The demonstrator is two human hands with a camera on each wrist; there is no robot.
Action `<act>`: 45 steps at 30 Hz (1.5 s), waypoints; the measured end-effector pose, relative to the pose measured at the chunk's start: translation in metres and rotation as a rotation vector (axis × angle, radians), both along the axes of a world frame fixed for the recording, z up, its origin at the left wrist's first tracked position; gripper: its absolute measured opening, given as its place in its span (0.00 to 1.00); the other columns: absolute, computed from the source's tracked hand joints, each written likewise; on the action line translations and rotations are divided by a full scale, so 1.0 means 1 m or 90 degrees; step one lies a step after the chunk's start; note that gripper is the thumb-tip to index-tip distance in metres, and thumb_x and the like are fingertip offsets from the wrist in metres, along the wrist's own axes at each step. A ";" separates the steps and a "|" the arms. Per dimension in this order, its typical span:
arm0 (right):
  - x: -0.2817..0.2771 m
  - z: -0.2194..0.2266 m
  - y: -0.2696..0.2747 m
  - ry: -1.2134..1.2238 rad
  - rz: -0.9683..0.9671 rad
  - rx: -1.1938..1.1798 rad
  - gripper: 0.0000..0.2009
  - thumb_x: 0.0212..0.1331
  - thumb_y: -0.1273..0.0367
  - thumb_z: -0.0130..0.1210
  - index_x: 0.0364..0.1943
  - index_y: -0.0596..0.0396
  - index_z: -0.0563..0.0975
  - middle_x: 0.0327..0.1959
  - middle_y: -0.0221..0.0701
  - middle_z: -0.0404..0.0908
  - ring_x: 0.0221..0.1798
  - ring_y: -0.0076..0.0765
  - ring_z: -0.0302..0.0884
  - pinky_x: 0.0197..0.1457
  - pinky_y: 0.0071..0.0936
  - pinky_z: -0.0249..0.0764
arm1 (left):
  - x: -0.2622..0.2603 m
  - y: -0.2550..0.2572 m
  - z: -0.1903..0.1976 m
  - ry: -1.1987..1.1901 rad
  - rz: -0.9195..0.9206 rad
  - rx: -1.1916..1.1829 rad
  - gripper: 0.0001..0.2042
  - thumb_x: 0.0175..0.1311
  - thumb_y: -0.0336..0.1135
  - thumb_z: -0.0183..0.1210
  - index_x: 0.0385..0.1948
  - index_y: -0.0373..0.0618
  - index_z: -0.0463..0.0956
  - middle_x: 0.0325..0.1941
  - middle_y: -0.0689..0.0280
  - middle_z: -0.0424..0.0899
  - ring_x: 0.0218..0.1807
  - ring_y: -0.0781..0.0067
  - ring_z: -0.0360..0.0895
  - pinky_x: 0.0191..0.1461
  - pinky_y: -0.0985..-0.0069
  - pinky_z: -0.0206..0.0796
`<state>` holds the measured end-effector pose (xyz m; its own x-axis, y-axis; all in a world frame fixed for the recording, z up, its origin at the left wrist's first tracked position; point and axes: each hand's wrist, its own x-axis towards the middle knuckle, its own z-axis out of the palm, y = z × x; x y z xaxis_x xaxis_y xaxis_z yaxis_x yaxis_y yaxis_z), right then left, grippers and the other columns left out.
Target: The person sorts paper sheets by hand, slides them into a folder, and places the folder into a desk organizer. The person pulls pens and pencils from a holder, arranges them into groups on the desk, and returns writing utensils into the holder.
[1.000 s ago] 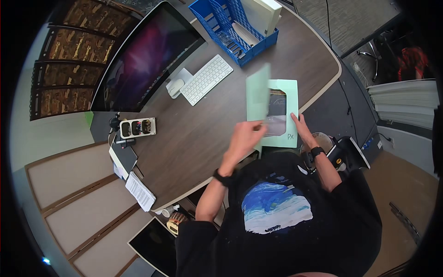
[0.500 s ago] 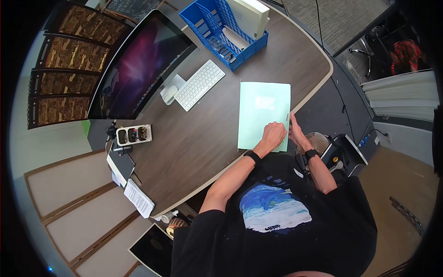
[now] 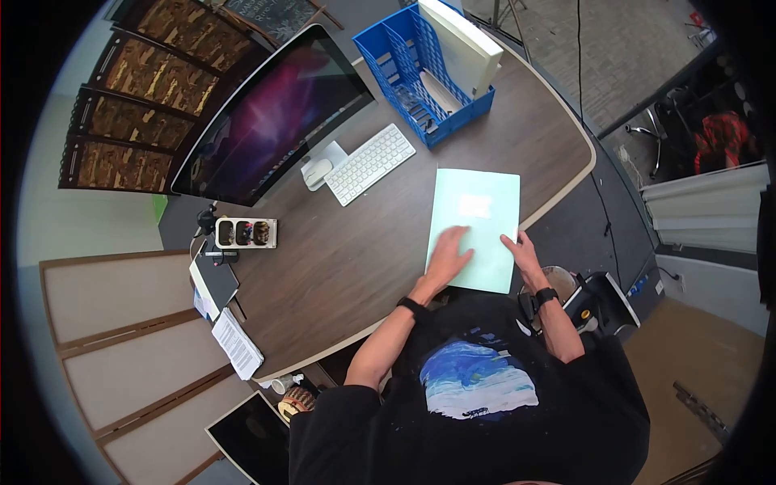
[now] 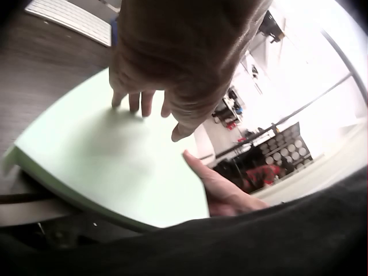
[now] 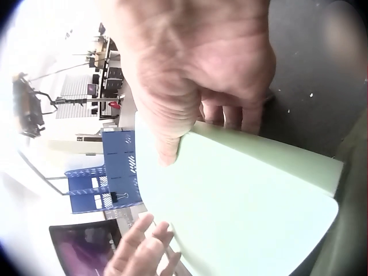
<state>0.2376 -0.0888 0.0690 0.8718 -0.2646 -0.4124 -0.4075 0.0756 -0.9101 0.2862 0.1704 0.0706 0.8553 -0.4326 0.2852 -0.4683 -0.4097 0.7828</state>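
A pale green file box with a white label on its cover lies closed at the desk's front edge. My left hand is over the left part of the cover. Its fingers are spread, and in the left wrist view the fingertips reach down to the green surface. At the right edge, my right hand grips the box. Its thumb lies on top of the cover while the other fingers go down beside the side wall, partly hidden. The contents are covered.
Behind the box stands a blue file rack holding a thick white file. A keyboard, a mouse and a monitor are to the left. A three-part organiser and papers sit at the far left.
The raised cover has swung down to the right, hiding the contents. My left hand followed it to the right edge, then came back left with its fingers spread. My right hand stays at the right edge.
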 end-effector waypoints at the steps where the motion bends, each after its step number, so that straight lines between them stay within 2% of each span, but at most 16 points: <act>1: 0.001 0.008 -0.001 -0.003 0.003 -0.023 0.29 0.69 0.59 0.70 0.65 0.64 0.73 0.56 0.42 0.86 0.58 0.33 0.84 0.61 0.31 0.79 | 0.000 0.014 -0.001 -0.004 0.006 0.000 0.34 0.67 0.49 0.70 0.70 0.41 0.74 0.70 0.40 0.77 0.67 0.40 0.79 0.74 0.53 0.69; 3: -0.001 0.026 0.000 -0.008 0.016 -0.016 0.32 0.70 0.60 0.69 0.70 0.65 0.71 0.59 0.41 0.85 0.59 0.33 0.83 0.65 0.32 0.78 | 0.000 0.038 0.004 0.121 0.224 0.061 0.37 0.69 0.48 0.70 0.73 0.36 0.68 0.72 0.42 0.75 0.68 0.44 0.79 0.73 0.55 0.71; 4: -0.002 0.033 0.003 -0.013 0.024 -0.019 0.32 0.70 0.60 0.69 0.70 0.65 0.71 0.59 0.41 0.85 0.59 0.33 0.83 0.65 0.32 0.78 | 0.003 0.047 0.006 0.117 0.232 0.057 0.37 0.69 0.48 0.70 0.73 0.36 0.68 0.72 0.42 0.75 0.68 0.44 0.79 0.73 0.55 0.71; 6: -0.004 0.042 0.006 -0.057 0.066 0.060 0.32 0.70 0.60 0.69 0.71 0.65 0.71 0.62 0.41 0.83 0.62 0.32 0.82 0.66 0.32 0.77 | 0.007 0.064 0.017 0.586 0.136 -0.246 0.36 0.71 0.48 0.69 0.72 0.30 0.68 0.71 0.43 0.77 0.69 0.50 0.79 0.73 0.59 0.71; 7: -0.003 0.047 0.006 -0.058 0.110 0.077 0.33 0.71 0.61 0.68 0.73 0.65 0.69 0.66 0.40 0.80 0.65 0.33 0.80 0.68 0.33 0.77 | 0.007 0.073 0.024 0.659 0.045 -0.328 0.36 0.72 0.47 0.69 0.71 0.27 0.67 0.70 0.46 0.78 0.69 0.56 0.79 0.73 0.61 0.73; 11: 0.007 0.079 0.010 -0.015 0.196 0.176 0.37 0.69 0.62 0.70 0.76 0.65 0.65 0.68 0.41 0.79 0.68 0.36 0.78 0.73 0.36 0.73 | -0.009 0.085 0.031 0.660 0.022 -0.415 0.34 0.74 0.44 0.68 0.72 0.29 0.68 0.69 0.48 0.80 0.67 0.60 0.80 0.72 0.62 0.75; 15: 0.030 0.095 0.016 0.007 0.267 0.169 0.36 0.70 0.61 0.68 0.74 0.67 0.67 0.67 0.41 0.80 0.68 0.36 0.78 0.73 0.36 0.72 | -0.013 0.090 0.032 0.638 0.006 -0.410 0.34 0.74 0.45 0.68 0.73 0.31 0.67 0.71 0.49 0.79 0.69 0.59 0.79 0.73 0.61 0.73; 18: 0.045 0.113 0.016 -0.002 0.286 0.161 0.34 0.71 0.59 0.67 0.72 0.69 0.68 0.67 0.43 0.80 0.68 0.37 0.78 0.73 0.38 0.73 | -0.019 0.093 0.036 0.547 0.065 -0.401 0.36 0.75 0.53 0.65 0.76 0.39 0.66 0.71 0.49 0.79 0.71 0.58 0.77 0.74 0.60 0.70; 21: 0.052 0.137 0.010 -0.089 0.159 0.168 0.32 0.73 0.59 0.64 0.70 0.72 0.69 0.66 0.46 0.79 0.68 0.40 0.78 0.71 0.39 0.75 | -0.043 0.120 0.032 0.603 0.202 -0.481 0.32 0.81 0.61 0.51 0.77 0.52 0.66 0.70 0.51 0.81 0.72 0.59 0.77 0.77 0.59 0.64; 26: 0.081 0.191 0.009 -0.219 0.024 0.322 0.31 0.76 0.62 0.61 0.74 0.65 0.66 0.72 0.40 0.74 0.73 0.43 0.73 0.77 0.44 0.70 | -0.123 0.179 -0.040 0.529 0.371 -0.528 0.20 0.79 0.43 0.60 0.66 0.48 0.76 0.56 0.60 0.89 0.59 0.69 0.84 0.68 0.67 0.71; 29: 0.113 0.216 0.014 -0.360 0.005 0.230 0.28 0.75 0.65 0.62 0.72 0.64 0.68 0.70 0.38 0.75 0.72 0.39 0.73 0.77 0.41 0.68 | -0.185 0.203 -0.062 0.488 0.457 -0.479 0.16 0.77 0.35 0.64 0.61 0.44 0.79 0.49 0.64 0.90 0.51 0.74 0.85 0.60 0.75 0.74; 34: 0.163 0.251 0.052 -0.518 -0.026 0.032 0.26 0.73 0.65 0.65 0.68 0.67 0.73 0.64 0.38 0.79 0.65 0.34 0.76 0.72 0.35 0.70 | -0.289 0.214 -0.127 0.550 0.610 -0.462 0.13 0.75 0.32 0.63 0.57 0.42 0.81 0.45 0.66 0.89 0.47 0.75 0.84 0.56 0.75 0.75; 37: 0.187 0.266 0.074 -0.566 -0.051 -0.250 0.24 0.72 0.64 0.68 0.64 0.66 0.76 0.56 0.35 0.83 0.56 0.28 0.79 0.63 0.28 0.73 | -0.353 0.197 -0.188 0.576 0.668 -0.484 0.13 0.73 0.31 0.60 0.56 0.41 0.81 0.44 0.66 0.89 0.45 0.75 0.83 0.54 0.75 0.75; 40: 0.209 0.269 0.089 -0.583 -0.018 -0.262 0.24 0.72 0.65 0.68 0.63 0.68 0.76 0.57 0.36 0.83 0.56 0.28 0.78 0.64 0.28 0.73 | -0.396 0.163 -0.192 0.652 0.681 -0.394 0.14 0.73 0.31 0.57 0.56 0.40 0.81 0.44 0.66 0.90 0.44 0.76 0.82 0.53 0.75 0.75; 44: 0.238 0.269 0.123 -0.618 0.017 -0.244 0.24 0.72 0.64 0.69 0.62 0.69 0.77 0.57 0.38 0.83 0.56 0.29 0.79 0.63 0.29 0.73 | -0.444 0.118 -0.236 0.715 0.687 -0.415 0.14 0.78 0.33 0.54 0.56 0.39 0.81 0.47 0.60 0.90 0.47 0.74 0.83 0.56 0.73 0.76; 45: 0.251 0.262 0.126 -0.612 0.013 -0.274 0.22 0.72 0.64 0.68 0.60 0.69 0.78 0.55 0.38 0.85 0.55 0.31 0.80 0.63 0.31 0.74 | -0.453 0.112 -0.243 0.720 0.659 -0.334 0.14 0.81 0.34 0.51 0.56 0.37 0.81 0.48 0.60 0.90 0.48 0.72 0.83 0.58 0.72 0.75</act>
